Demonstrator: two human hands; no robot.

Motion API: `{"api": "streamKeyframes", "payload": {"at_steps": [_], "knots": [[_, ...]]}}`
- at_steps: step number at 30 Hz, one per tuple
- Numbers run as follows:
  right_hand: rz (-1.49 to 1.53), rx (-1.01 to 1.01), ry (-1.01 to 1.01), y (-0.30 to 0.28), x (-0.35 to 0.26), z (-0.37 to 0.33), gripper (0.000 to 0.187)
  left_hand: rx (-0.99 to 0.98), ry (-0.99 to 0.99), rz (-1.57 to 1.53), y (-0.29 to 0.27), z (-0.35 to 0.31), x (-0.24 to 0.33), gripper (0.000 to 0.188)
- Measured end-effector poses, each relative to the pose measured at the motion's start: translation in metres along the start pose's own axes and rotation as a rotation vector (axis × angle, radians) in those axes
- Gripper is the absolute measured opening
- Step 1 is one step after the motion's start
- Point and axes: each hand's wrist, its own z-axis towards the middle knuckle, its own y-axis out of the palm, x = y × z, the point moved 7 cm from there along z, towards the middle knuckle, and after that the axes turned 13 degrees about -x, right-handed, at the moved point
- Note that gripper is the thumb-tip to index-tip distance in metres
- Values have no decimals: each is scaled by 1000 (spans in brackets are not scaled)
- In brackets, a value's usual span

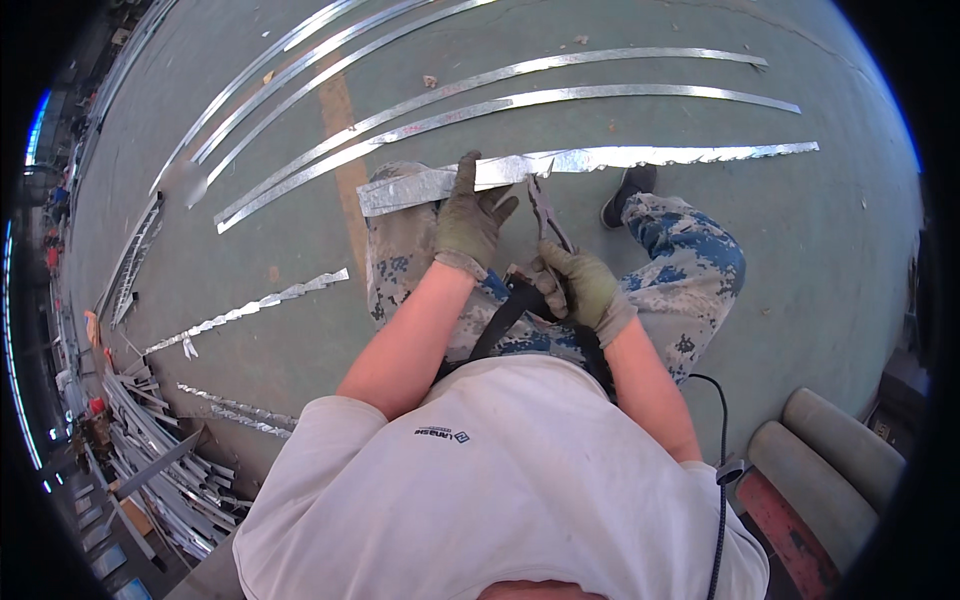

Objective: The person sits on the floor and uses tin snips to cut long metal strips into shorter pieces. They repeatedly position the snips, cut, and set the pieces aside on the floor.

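Observation:
A long shiny sheet-metal strip point(640, 157) runs crosswise in front of me, its wide left end over my left knee. Its near edge is notched toward the right end. My gloved left hand point(468, 222) grips it near the wide end, one finger laid up over its face. In my gloved right hand point(582, 285) are metal snips point(545, 212), held by the handles. Their jaws point away from me and meet the near edge of the strip, right of my left hand. Whether the blades are closed is too small to tell.
Several long metal strips point(560, 97) lie on the green floor point(800, 260) beyond. A jagged strip point(250, 308) lies at left, above a heap of metal pieces point(175, 465). A black cable point(723, 440) hangs by my right side, near grey rounded cushions point(820, 460).

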Motion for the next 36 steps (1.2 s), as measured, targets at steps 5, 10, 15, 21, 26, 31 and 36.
{"api": "streamKeyframes", "payload": {"at_steps": [5, 10, 15, 21, 26, 31, 36], "knots": [[-110, 79, -23, -4, -26, -12, 37, -132, 29, 135, 12, 6, 28, 48], [-168, 114, -75, -27, -41, -12, 38, -183, -56, 162, 14, 18, 27, 53], [54, 68, -43, -45, -34, -8, 37, -214, -62, 185, 11, 30, 12, 54], [-13, 109, -84, -43, -11, -7, 40, -216, -51, 176, -3, 38, 2, 54], [-122, 171, -71, -31, -10, -3, 35, -193, -39, 173, 1, 37, 6, 53], [-243, 182, -80, -26, -11, 10, 33, -190, -30, 200, 2, 35, 6, 52], [-306, 171, -88, -27, -10, 13, 34, -183, -25, 192, 2, 34, 6, 52]]}}
